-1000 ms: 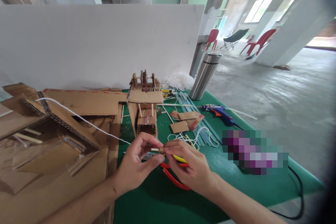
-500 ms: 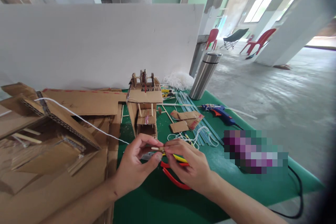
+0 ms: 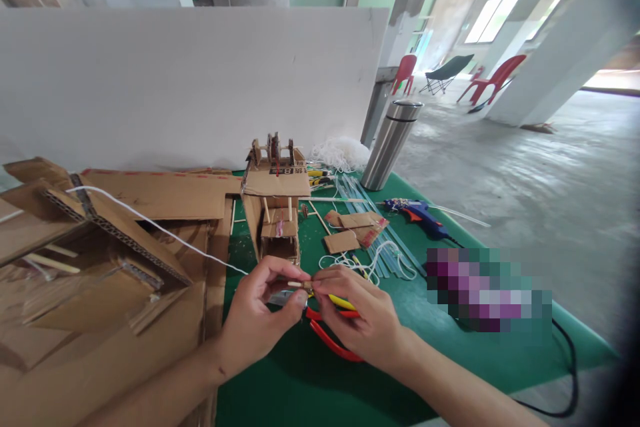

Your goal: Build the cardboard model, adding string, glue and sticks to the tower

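Observation:
My left hand and my right hand meet over the front of the green table. Between their fingertips is a short wooden stick, pinched from both sides; its far end is hidden by my fingers. A white string runs from the cardboard structure on the left to behind my left hand, where I lose sight of it. Below my fingers lie red-handled scissors and a yellow-handled tool, both partly covered by my hands. Just beyond stands a cardboard model with small wheels on top.
To the right are a blue glue gun, a steel flask and a pixelated purple object with a black cable. Cardboard scraps, clear glue sticks and loose white string lie mid-table. A white panel rises behind.

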